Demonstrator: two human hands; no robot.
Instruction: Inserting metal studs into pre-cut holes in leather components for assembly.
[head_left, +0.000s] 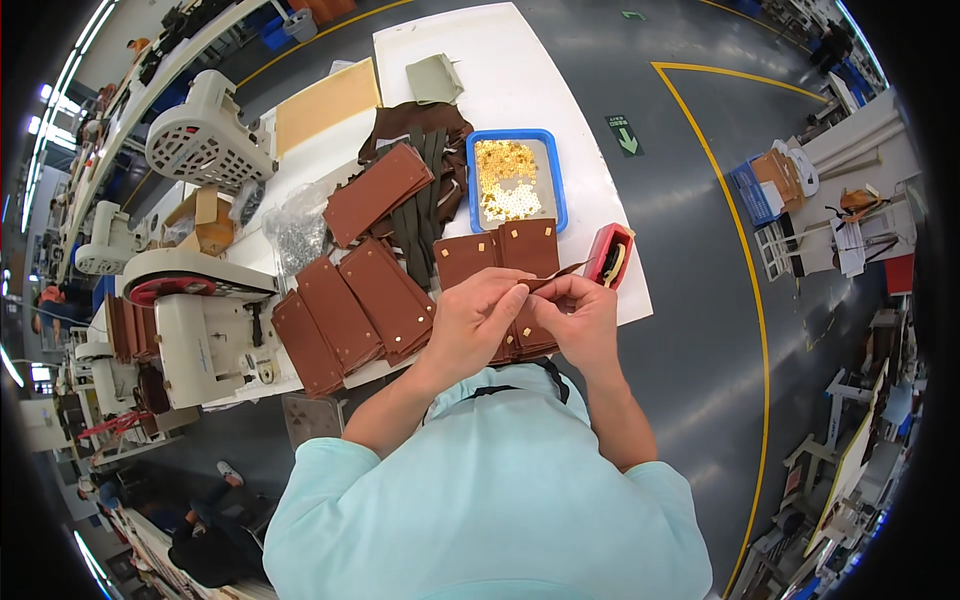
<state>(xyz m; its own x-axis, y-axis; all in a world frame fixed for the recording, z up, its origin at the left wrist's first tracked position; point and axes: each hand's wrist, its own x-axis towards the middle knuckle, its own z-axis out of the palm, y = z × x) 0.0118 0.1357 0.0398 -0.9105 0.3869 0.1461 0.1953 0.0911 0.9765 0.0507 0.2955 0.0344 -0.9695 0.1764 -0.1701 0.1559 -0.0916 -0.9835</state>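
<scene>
The fingertips of both hands meet over the near edge of the white table (520,90), pinching a thin brown leather strap (556,275) between them: the left hand (475,320) closes thumb and forefinger on its near end, and the right hand (580,318) is curled round the same spot from the other side, so neither hand is slack. The strap runs from the pinch toward the right edge of the table, ending near a small red box (610,255). What the fingertips work at is too small to tell — possibly a small metal fitting being set on the strap end, judging from the brass dots on the pieces below. Under the hands lies a stack of brown leather panels (497,255) with small gold studs at their corners; more panels (350,305) fan out to the left along the near edge, and another pile (378,190) lies farther back beside a bundle of dark straps (425,190). Just beyond the studded panels stands a blue tray (474,170) of small gold fittings (well within reach). At the far left a white machine (195,335) stands at the table's corner. By my reading the step in hand is fitting or threading the strap end; the next move calls for a steady two-handed pinch and fine alignment — a slip would drop the small part among the panels.
</scene>
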